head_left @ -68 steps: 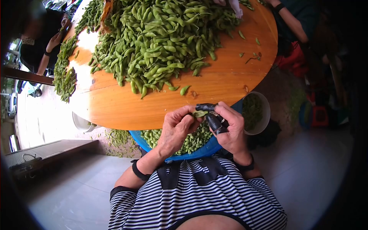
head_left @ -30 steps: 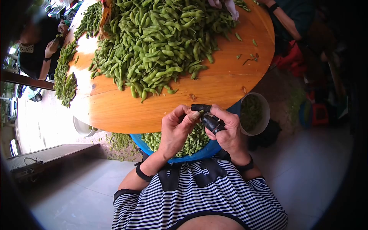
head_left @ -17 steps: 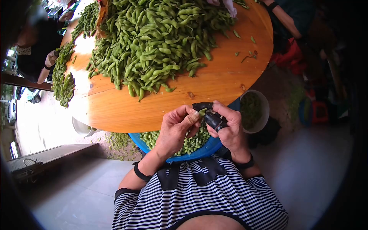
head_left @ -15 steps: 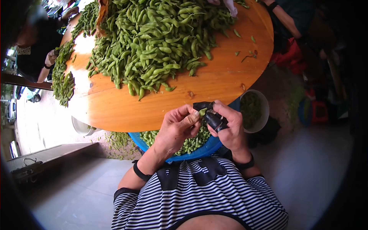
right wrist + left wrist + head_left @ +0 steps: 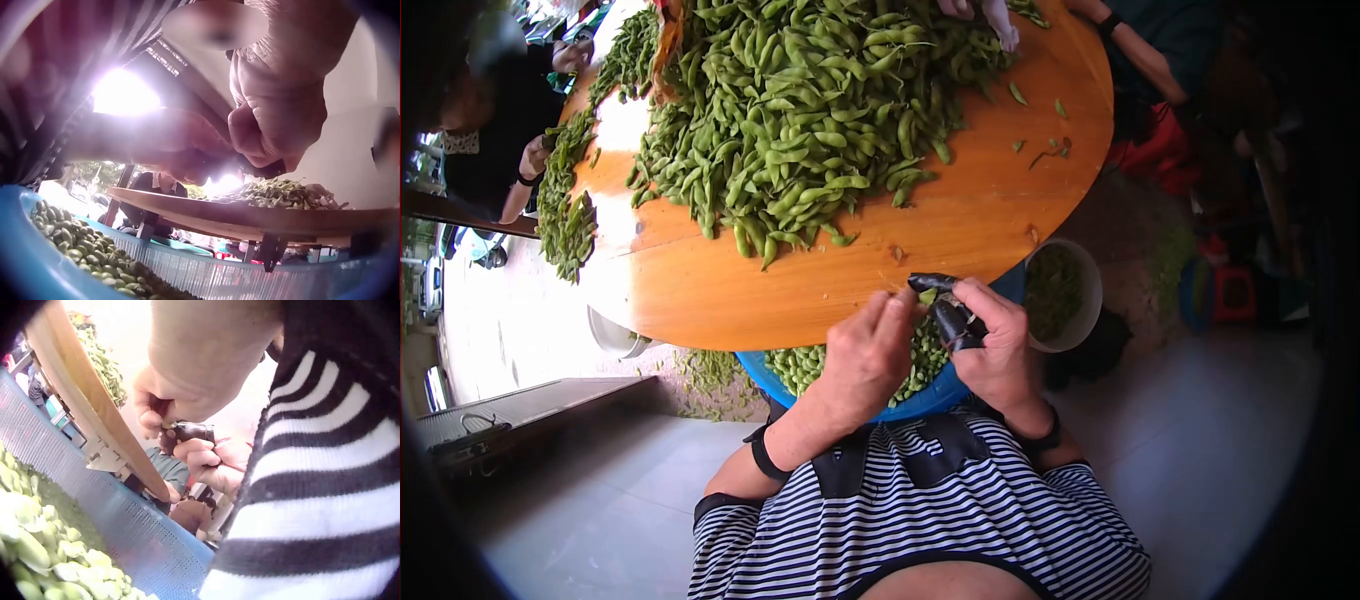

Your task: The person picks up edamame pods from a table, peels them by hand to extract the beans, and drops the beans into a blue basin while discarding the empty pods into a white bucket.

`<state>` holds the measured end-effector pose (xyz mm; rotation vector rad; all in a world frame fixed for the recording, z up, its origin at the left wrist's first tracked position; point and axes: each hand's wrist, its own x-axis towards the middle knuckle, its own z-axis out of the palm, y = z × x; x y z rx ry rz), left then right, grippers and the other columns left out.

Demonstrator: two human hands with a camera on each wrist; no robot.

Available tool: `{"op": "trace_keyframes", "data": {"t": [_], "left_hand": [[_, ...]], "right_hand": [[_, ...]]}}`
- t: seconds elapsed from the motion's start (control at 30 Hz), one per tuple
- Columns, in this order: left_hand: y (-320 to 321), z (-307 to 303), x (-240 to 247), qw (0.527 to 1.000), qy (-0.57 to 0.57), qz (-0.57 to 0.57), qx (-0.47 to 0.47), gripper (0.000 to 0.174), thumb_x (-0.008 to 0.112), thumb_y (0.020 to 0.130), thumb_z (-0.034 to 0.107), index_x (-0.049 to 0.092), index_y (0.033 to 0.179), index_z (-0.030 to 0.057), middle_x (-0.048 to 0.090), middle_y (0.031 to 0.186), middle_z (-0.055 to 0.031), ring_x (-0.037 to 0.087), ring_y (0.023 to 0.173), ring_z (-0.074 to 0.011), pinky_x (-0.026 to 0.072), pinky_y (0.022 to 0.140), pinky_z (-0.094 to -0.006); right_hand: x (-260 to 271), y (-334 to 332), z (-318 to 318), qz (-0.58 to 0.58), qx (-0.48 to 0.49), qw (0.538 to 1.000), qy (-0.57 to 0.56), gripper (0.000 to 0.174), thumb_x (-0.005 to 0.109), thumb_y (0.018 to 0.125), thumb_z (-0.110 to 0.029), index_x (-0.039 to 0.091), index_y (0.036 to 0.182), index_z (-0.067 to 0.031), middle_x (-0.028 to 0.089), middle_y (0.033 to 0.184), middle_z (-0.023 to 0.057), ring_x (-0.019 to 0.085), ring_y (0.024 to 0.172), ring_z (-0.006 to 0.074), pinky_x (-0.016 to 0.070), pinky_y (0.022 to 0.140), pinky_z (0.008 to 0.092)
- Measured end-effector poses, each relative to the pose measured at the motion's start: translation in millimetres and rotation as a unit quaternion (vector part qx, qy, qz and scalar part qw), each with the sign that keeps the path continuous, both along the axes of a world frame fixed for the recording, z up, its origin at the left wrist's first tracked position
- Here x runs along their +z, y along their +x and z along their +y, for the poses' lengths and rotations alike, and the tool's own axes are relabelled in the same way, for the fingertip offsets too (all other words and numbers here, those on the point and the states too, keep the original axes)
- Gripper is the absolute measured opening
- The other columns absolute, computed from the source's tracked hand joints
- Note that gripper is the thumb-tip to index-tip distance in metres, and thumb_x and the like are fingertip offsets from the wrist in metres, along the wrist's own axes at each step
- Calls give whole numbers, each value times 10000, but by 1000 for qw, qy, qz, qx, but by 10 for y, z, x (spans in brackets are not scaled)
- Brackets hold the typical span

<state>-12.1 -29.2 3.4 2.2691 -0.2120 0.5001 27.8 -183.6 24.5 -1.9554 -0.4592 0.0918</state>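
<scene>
My right hand (image 5: 1000, 345) has black covers (image 5: 953, 325) on its thumb and a finger, and pinches a green soybean pod (image 5: 928, 297) between them. My left hand (image 5: 865, 355) meets the pod from the other side, knuckles up and fingers curled, a little blurred. In the left wrist view, a sliver of green shows at the left hand's (image 5: 187, 381) fingertips, against a black cover (image 5: 194, 431). Both hands are over a blue basket (image 5: 752, 372) of shelled green soybeans (image 5: 795, 368), just off the table edge. The right wrist view shows the beans (image 5: 94, 256) below the hands.
A big heap of soybean pods (image 5: 800, 120) lies on the round wooden table (image 5: 800, 295). White buckets (image 5: 1090, 300) stand on the floor at either side, the right one holding green matter. Other people's hands (image 5: 535, 155) are at the table's far sides.
My left hand has turned knuckles up and shifted slightly, from a thumb-up pinch on the pod. The right hand keeps its grip. A loose pod near the table's front edge, seen earliest, is gone.
</scene>
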Motion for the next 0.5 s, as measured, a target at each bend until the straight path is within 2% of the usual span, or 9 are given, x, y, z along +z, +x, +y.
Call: {"op": "trace_keyframes", "data": {"t": [0.1, 0.23, 0.27, 0.3, 0.33, 0.37, 0.4, 0.43, 0.5], "left_hand": [[-2, 6, -64, 992, -101, 51, -59, 249, 549, 819, -114, 553, 1061, -53, 542, 719, -172, 588, 622, -311, 465, 549, -384], [18, 110, -16, 964, -182, 149, -122, 159, 526, 901, -46, 543, 1058, -50, 549, 718, -118, 577, 615, -229, 462, 544, -342], [20, 115, 33, 923, -278, 237, -118, 98, 511, 936, 31, 540, 997, -40, 548, 712, -108, 563, 606, -196, 451, 542, -317], [22, 124, 59, 865, -370, 320, -111, 148, 496, 972, 108, 537, 936, -29, 547, 706, -99, 550, 597, -163, 441, 539, -293], [26, 153, 47, 865, -370, 321, -110, 148, 496, 972, 108, 537, 936, -29, 547, 706, -99, 550, 597, -163, 441, 539, -293], [38, 199, 23, 833, -408, 350, -132, 213, 456, 1000, 168, 539, 934, -18, 541, 695, -67, 530, 607, -120, 432, 540, -272], [51, 237, 8, 798, -444, 378, -153, 281, 416, 1027, 228, 540, 932, -6, 535, 683, -35, 510, 618, -77, 423, 541, -251], [56, 259, 9, 766, -486, 385, -171, 296, 407, 1035, 251, 548, 947, 5, 553, 707, -20, 526, 617, -84, 421, 540, -230], [75, 283, 8, 747, -501, 401, -173, 294, 418, 1032, 257, 550, 954, 6, 557, 710, -21, 532, 621, -87, 424, 540, -229]], "right_hand": [[13, -66, 53, -62, -8, 998, -27, 318, 573, 677, 84, 585, 990, 28, 540, 809, 147, 563, 677, 332, 458, 601, 358], [-6, -87, 90, -114, -7, 992, -45, 375, 580, 619, 80, 587, 988, 13, 534, 817, 144, 573, 685, 340, 459, 596, 373], [-4, -92, 101, -121, -6, 992, -46, 382, 577, 605, 81, 583, 982, 19, 532, 813, 144, 574, 684, 340, 459, 596, 370], [5, -77, 93, -121, -5, 992, -46, 382, 577, 605, 81, 583, 982, 19, 532, 813, 144, 574, 684, 340, 459, 596, 370], [19, -43, 73, -103, 12, 994, -24, 366, 571, 617, 83, 584, 979, 26, 530, 801, 145, 571, 679, 338, 457, 595, 360], [25, -2, 49, -85, 28, 996, -1, 351, 564, 629, 84, 586, 976, 33, 529, 790, 146, 568, 674, 336, 455, 595, 350], [10, 49, 18, -34, 46, 998, 20, 312, 544, 654, 87, 589, 960, 47, 546, 776, 134, 577, 666, 283, 453, 603, 307], [10, 72, -9, 9, 53, 998, 35, 296, 537, 663, 86, 589, 952, 51, 556, 778, 127, 578, 670, 252, 453, 612, 291], [-2, 77, -47, 55, 62, 995, 49, 281, 530, 672, 86, 589, 945, 55, 566, 779, 119, 578, 673, 222, 452, 620, 274]]}}
